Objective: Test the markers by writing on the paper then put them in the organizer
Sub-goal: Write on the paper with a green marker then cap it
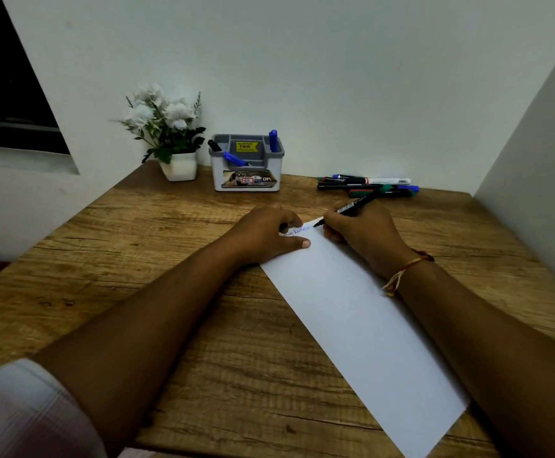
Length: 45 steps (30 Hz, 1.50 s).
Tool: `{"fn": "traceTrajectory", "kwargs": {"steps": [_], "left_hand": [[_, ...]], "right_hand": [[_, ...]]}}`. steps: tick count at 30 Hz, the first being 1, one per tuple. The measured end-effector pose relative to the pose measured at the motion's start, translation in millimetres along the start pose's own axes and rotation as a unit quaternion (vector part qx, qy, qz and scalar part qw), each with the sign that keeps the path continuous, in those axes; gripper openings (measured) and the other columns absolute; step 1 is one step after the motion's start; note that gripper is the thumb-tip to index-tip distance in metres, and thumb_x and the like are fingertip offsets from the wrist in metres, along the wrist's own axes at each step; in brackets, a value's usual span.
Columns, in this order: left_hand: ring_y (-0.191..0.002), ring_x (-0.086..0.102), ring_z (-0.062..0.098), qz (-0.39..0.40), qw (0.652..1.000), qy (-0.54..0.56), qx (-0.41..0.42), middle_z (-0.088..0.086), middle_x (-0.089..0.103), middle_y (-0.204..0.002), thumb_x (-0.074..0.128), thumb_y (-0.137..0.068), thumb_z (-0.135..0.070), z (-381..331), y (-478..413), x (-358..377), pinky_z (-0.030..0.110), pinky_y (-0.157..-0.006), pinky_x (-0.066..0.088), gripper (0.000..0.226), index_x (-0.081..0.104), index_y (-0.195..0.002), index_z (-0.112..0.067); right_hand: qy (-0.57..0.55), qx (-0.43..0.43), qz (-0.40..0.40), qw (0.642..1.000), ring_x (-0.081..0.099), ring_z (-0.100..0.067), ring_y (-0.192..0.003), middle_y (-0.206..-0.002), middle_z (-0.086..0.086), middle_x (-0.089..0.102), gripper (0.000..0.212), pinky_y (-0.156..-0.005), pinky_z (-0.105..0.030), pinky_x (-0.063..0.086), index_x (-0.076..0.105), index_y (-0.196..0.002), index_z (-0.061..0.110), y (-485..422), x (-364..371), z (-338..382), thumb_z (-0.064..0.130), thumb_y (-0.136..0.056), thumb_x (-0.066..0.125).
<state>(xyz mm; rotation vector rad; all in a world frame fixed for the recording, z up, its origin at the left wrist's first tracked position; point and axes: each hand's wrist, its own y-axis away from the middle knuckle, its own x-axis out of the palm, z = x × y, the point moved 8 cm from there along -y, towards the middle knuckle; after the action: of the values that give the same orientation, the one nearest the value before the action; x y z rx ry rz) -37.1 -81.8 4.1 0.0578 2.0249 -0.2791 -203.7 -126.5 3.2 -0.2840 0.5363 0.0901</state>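
My right hand (365, 236) pinches a black marker (352, 206), its tip on the far end of the paper (362, 319). My left hand (269, 236) lies relaxed, pressing the sheet flat. I should keep strokes short, beside the unreadable blue scribbles. Beyond, the organizer (246, 170) holds three markers (273, 140); its sticker reads 49.00, its label "OP". Loose markers (368, 186) wait on the worktop (137, 259).

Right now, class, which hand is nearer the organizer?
Left. The left hand lies just in front of the organizer; the right hand, holding a marker, is farther to its right.
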Motion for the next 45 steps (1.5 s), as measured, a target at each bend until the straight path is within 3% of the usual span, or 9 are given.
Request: {"fn": "traceTrajectory", "kwargs": {"steps": [3, 11, 20, 27, 31, 36, 45], "left_hand": [[-0.095, 0.051, 0.010, 0.000, 1.000, 0.003, 0.002, -0.008, 0.051, -0.101, 0.068, -0.087, -0.050, -1.2, 1.1, -0.7, 0.027, -0.076, 0.041, 0.051, 0.062, -0.131, -0.026], [-0.095, 0.050, 0.009, 0.004, 1.000, 0.006, 0.003, -0.010, 0.050, -0.101, 0.068, -0.087, -0.049, -2.6, 2.4, -1.6, 0.027, -0.078, 0.042, 0.051, 0.062, -0.132, -0.025], [-0.096, 0.050, 0.010, 0.006, 1.000, 0.005, 0.004, -0.006, 0.053, -0.105, 0.068, -0.087, -0.048, -3.0, 2.0, -1.2, 0.028, -0.079, 0.043, 0.050, 0.062, -0.131, -0.025], [-0.099, 0.054, 0.012, 0.007, 1.000, 0.009, 0.004, -0.005, 0.057, -0.110, 0.069, -0.087, -0.049, -2.3, 3.1, -1.4, 0.030, -0.085, 0.046, 0.050, 0.063, -0.130, -0.024], [-0.102, 0.055, 0.015, 0.008, 1.000, 0.008, 0.003, -0.001, 0.060, -0.115, 0.068, -0.087, -0.049, -2.7, 3.7, -1.7, 0.031, -0.086, 0.047, 0.049, 0.063, -0.130, -0.024], [-0.099, 0.054, 0.012, 0.008, 1.000, 0.010, 0.000, -0.006, 0.056, -0.108, 0.068, -0.087, -0.049, -2.7, 3.7, -1.5, 0.029, -0.080, 0.045, 0.049, 0.063, -0.129, -0.025], [-0.098, 0.054, 0.012, 0.007, 1.000, 0.009, 0.002, -0.006, 0.055, -0.106, 0.068, -0.087, -0.049, -1.1, 2.2, -0.4, 0.030, -0.081, 0.046, 0.049, 0.063, -0.129, -0.025]], "right_hand": [[-0.016, 0.002, -0.004, 1.000, 0.061, -0.012, -0.053, -0.061, -0.008, 0.072, 0.022, -0.067, -0.039, 0.054, 0.071, -0.059, 0.009, -1.8, 0.2, -3.6, 0.021, -0.076, 0.064], [0.026, -0.009, -0.001, 1.000, 0.063, -0.016, -0.058, -0.061, -0.006, 0.072, 0.024, -0.071, -0.051, 0.059, 0.070, -0.063, 0.008, -7.6, 1.1, -3.9, 0.029, -0.068, 0.061], [0.014, 0.003, -0.010, 1.000, 0.064, -0.015, -0.056, -0.061, -0.006, 0.072, 0.023, -0.074, -0.049, 0.059, 0.072, -0.061, 0.011, -7.2, 0.0, -6.9, 0.028, -0.071, 0.061], [0.008, 0.001, -0.003, 1.000, 0.058, -0.012, -0.053, -0.056, -0.005, 0.068, 0.023, -0.066, -0.040, 0.051, 0.066, -0.054, 0.012, -6.1, 1.3, -7.1, 0.027, -0.071, 0.060], [0.011, 0.004, -0.007, 1.000, 0.059, -0.012, -0.053, -0.059, -0.008, 0.070, 0.024, -0.065, -0.042, 0.053, 0.068, -0.059, 0.008, -5.7, -1.1, -7.4, 0.026, -0.072, 0.062], [0.020, 0.008, -0.011, 1.000, 0.055, -0.010, -0.050, -0.054, -0.003, 0.065, 0.024, -0.058, -0.033, 0.045, 0.064, -0.052, 0.010, -5.5, -1.8, -7.0, 0.022, -0.073, 0.061], [-0.006, 0.009, -0.013, 1.000, 0.058, -0.013, -0.052, -0.056, -0.007, 0.068, 0.023, -0.064, -0.040, 0.051, 0.067, -0.052, 0.013, -4.0, -2.8, -7.1, 0.025, -0.071, 0.061]]}}
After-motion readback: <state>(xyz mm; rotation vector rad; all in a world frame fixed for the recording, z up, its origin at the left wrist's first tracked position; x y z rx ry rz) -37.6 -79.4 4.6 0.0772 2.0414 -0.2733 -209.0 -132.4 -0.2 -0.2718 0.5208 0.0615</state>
